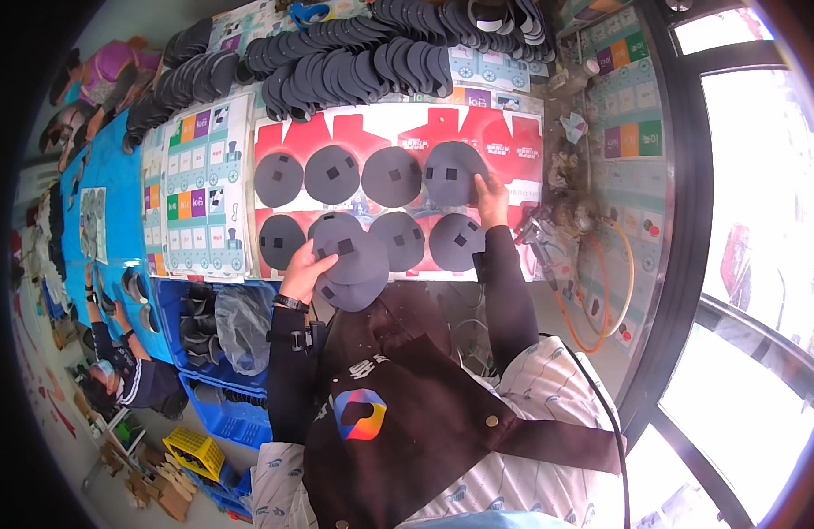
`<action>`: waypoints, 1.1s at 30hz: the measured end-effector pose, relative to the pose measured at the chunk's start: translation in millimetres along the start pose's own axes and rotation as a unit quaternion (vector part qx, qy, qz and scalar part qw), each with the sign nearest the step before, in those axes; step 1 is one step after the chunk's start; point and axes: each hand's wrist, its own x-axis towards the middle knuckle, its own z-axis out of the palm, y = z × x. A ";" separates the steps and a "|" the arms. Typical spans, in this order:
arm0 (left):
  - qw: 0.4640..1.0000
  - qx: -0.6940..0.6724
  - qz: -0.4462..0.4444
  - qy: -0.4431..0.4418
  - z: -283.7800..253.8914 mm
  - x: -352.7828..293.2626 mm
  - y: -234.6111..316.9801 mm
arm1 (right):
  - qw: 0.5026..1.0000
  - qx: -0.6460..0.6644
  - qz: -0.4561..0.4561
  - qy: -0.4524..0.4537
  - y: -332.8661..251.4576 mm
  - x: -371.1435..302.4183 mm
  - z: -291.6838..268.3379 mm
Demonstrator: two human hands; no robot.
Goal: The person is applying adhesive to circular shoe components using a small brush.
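Note:
My left hand (305, 273) pinches dark grey round pieces (361, 256) between thumb and fingers; at least two overlap, fanned out near the table's front edge. My right hand (492, 201) grips the right edge of another dark grey round piece (455, 176) at the far right of the back row. This one bears small black square patches, as do the others. More such pieces, among them one at the back left (278, 179) and one at the front right (453, 242), lie in two rows on a red and white printed sheet (504, 141).
Long rows of overlapping grey curved pieces (354, 75) line the table's far side. Left stand a stack of printed cards (208, 189), a blue-topped table (116, 194) and blue crates (222, 388). A person (129, 375) works there. Orange hoses (614, 322) hang at the right.

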 end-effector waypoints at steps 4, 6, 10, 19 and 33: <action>1.000 -0.004 0.006 0.000 10.4 -0.3 5.1 | 1.000 0.018 0.017 0.012 3.8 6.8 -8.5; 1.000 -0.001 0.006 0.001 16.3 1.2 8.4 | 0.980 -0.196 -0.021 0.029 5.9 9.6 -14.4; 0.999 0.032 0.007 -0.007 31.4 9.0 17.9 | 0.865 -0.483 -0.104 0.086 -13.6 -15.7 -13.0; 0.927 0.362 0.094 -0.028 84.0 43.0 27.4 | 0.924 -0.023 0.150 -0.351 -48.4 -75.4 41.4; 0.987 0.112 0.039 0.106 -45.3 -18.4 14.0 | 0.987 0.026 -0.094 0.126 -23.8 117.1 -76.5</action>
